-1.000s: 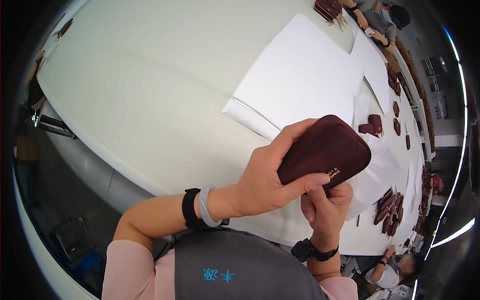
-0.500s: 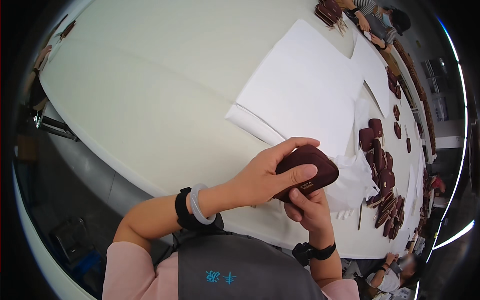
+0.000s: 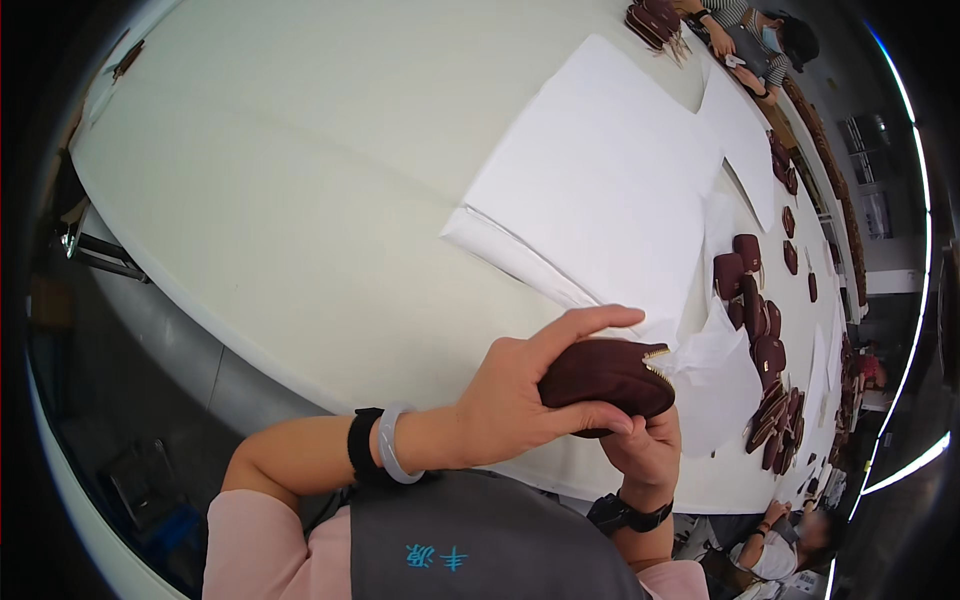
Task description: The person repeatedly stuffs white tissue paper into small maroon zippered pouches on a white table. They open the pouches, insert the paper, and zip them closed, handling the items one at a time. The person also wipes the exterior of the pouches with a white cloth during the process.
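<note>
Above the tabletop (image 3: 300,240), the left hand (image 3: 510,400) clamps a maroon pouch (image 3: 598,378), gold zipper (image 3: 659,380) partly open; the right hand (image 3: 648,455) meets its lower side, fingertips hidden, so I can't tell its grip.

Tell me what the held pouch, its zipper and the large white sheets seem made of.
Pouch: probably leather or imitation leather, by its smooth, low-sheen burgundy surface. Zipper: likely metal, by its shiny, gold-coloured teeth. White sheets: seemingly paper, matte, by their thin, crisp edges.
</note>
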Action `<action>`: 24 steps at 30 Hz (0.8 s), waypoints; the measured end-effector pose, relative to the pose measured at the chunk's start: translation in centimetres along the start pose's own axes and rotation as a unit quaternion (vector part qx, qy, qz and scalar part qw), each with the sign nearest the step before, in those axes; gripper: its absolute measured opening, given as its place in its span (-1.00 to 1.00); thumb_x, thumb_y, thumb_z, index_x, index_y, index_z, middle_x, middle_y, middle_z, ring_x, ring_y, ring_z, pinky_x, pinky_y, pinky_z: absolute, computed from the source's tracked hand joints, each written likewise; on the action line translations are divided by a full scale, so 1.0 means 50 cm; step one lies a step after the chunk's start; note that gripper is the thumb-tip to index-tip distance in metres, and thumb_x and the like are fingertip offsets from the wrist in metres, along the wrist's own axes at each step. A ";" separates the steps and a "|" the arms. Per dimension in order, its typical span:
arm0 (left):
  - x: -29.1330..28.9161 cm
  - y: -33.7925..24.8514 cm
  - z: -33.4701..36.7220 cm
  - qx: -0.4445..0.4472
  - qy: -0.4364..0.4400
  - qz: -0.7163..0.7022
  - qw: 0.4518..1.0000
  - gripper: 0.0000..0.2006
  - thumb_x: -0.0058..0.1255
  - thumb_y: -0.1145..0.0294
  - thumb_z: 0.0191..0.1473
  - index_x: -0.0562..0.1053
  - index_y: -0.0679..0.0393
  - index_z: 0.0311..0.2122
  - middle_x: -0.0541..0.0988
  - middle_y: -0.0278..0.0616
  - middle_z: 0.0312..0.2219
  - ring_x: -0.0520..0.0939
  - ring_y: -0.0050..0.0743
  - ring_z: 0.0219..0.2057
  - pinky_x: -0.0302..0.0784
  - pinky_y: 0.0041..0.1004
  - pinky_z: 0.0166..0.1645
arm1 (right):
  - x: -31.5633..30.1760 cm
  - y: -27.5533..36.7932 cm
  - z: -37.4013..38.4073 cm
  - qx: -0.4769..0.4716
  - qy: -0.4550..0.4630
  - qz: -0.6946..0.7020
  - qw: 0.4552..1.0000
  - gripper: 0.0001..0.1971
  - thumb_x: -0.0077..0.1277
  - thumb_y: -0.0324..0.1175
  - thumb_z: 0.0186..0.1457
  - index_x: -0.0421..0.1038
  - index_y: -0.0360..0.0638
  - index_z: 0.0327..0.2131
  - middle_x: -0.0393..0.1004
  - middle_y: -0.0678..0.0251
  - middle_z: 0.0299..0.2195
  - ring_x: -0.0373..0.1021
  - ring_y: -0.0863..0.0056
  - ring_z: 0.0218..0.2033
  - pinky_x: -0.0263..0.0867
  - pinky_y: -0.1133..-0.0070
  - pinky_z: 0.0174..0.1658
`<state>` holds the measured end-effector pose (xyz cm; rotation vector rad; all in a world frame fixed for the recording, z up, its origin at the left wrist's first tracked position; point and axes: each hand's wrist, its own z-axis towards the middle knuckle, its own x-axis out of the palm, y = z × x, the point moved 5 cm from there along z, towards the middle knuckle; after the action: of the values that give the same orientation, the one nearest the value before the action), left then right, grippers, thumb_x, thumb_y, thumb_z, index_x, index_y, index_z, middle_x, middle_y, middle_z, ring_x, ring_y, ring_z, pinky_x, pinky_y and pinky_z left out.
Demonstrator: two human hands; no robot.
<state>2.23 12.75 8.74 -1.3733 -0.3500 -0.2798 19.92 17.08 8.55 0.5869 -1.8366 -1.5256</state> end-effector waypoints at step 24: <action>-0.016 -0.011 -0.041 0.014 0.105 0.029 0.994 -0.73 0.39 0.52 -0.06 0.67 0.20 -0.18 0.69 0.00 -0.13 0.74 -0.31 -0.11 0.66 -0.53 -0.08 | 0.022 -0.092 -0.055 0.105 0.089 -0.035 0.990 -0.34 0.52 -0.19 -0.16 0.48 -0.16 0.03 0.53 0.37 -0.09 0.44 0.50 -0.06 0.38 0.50 -0.03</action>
<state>1.46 10.64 8.60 -1.3104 -0.1390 -0.3658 20.82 13.46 4.56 0.8661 -1.8666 -1.2873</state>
